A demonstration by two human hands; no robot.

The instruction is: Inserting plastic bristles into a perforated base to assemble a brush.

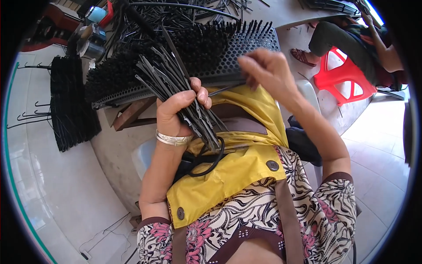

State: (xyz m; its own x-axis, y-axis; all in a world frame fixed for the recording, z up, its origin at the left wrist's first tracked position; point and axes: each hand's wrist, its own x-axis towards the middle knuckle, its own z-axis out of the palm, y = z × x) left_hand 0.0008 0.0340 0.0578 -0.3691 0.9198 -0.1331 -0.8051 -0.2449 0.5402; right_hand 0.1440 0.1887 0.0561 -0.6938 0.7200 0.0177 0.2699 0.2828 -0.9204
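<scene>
A bundle of thin black metal strips is gripped in my left hand, its fingers closed around the middle. The strips slant from upper left to lower right, and one longer strip rises above the others. Over the right end of a perforated metal rack, my right hand is raised with its fingers bent. Motion blurs its fingertips, so I cannot tell if they hold anything. One thin strip reaches from near my left fingers toward that hand. Dense black upright pieces fill much of the rack.
Loose black strips heap behind the rack. A black bundle with hooked wires stands at left. A yellow apron covers my lap, with a black cord loop on it. Another person sits by a red stool.
</scene>
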